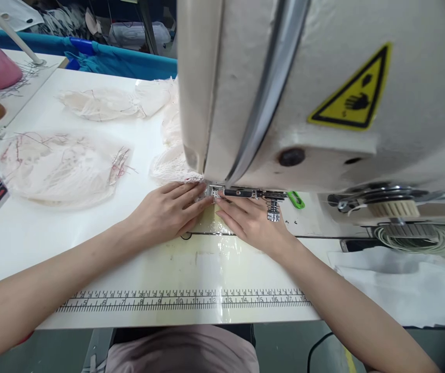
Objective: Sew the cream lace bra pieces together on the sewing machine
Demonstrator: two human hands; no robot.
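A sewing machine [245,93] fills the upper right of the head view, its presser foot [216,190] down near the middle. Sheer white lace fabric [173,165] lies to the left of the foot and runs back behind the machine head. My left hand [168,211] rests flat, fingers stretched over the near edge of this lace, tips close to the foot. On the other side, my right hand [252,221] lies flat with fingers extended towards the foot; the machine's parts hide some of them. Whether its fingertips touch the lace, I cannot tell.
Two bundles of sheer pale fabric, a near one [62,166] and a far one [98,103], lie on the left. A printed ruler [183,299] runs along the front edge. White cloth [393,285] and a green clip-like item [296,200] are on the right.
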